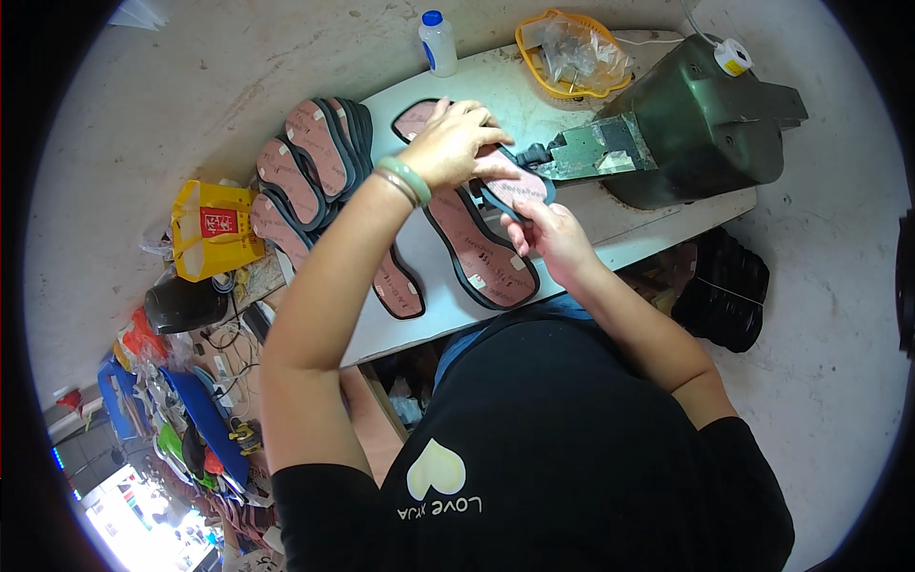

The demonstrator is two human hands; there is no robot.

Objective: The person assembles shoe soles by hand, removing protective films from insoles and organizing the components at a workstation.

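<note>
At the green machine's narrow arm I hold a pink-topped insole (516, 188) with a dark edge. My left hand (456, 145), a pale green bangle on its wrist, grips the insole's far side with bent fingers. The near end is pinched between thumb and fingers of my right hand (553, 236). The machine's dark working tip (536, 153) is right beside the insole; their exact contact is hidden. Below my hands a larger pink insole (491, 262) lies on the white table (429, 329). Another insole (414, 118) shows partly behind my left hand.
Stacked pink insoles (319, 143) stand at the left, with one insole (398, 286) nearer me. A yellow basket (527, 59) and white bottle (438, 48) sit at the back. The green machine (701, 124) fills the right. A yellow bag (191, 250) stands left; a black bundle (729, 296) lies lower right.
</note>
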